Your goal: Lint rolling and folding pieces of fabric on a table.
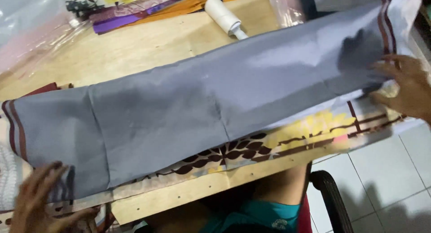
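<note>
A long folded grey cloth (202, 103) with dark red stripes at both ends stretches across the wooden table (148, 44). Its patterned underside (287, 138) of brown leaves and yellow flowers shows along the near edge. My left hand (38, 201) grips the cloth's lower left end. My right hand (404, 87) holds the right end near the striped border, fingers curled over the edge. The cloth is held taut between both hands.
A white lint roller (224, 15) lies at the back of the table, beside a stack of folded purple, orange and floral fabrics (130, 6). Clear plastic bags (31, 31) sit at far left. White floor tiles (386, 170) and a black chair arm (330, 192) are below right.
</note>
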